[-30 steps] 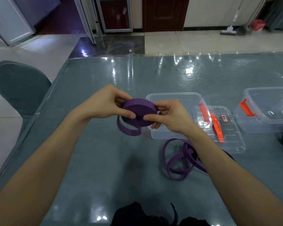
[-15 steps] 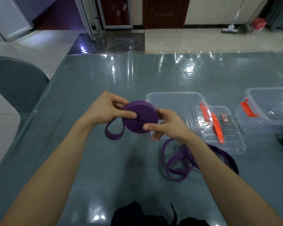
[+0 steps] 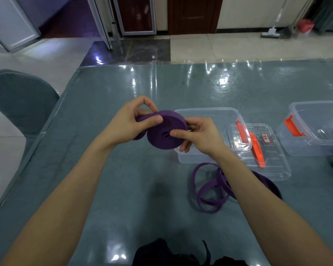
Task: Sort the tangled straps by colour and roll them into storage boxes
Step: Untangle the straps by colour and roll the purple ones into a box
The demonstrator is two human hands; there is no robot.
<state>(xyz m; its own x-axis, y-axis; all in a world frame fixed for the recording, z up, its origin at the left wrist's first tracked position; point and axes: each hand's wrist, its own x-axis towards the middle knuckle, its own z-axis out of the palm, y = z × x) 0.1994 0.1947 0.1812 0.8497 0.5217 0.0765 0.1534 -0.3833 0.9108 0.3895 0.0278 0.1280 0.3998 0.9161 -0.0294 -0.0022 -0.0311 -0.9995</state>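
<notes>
head | left hand [image 3: 129, 124]: fingers pinch the top edge of the purple roll [image 3: 161, 138] | right hand [image 3: 202, 138]: thumb on roll's face, fingers curled behind, clamped | roll held off the bench [image 3: 123, 189], at clear box's [image 3: 206, 110] left edge | loose purple strap [image 3: 208, 189] on bench, just in front of box

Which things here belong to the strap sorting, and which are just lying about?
Job: purple roll held by left hand and right hand; loose purple strap; centre box; right-edge box; lid.
Lying about: chair; mop.
</notes>
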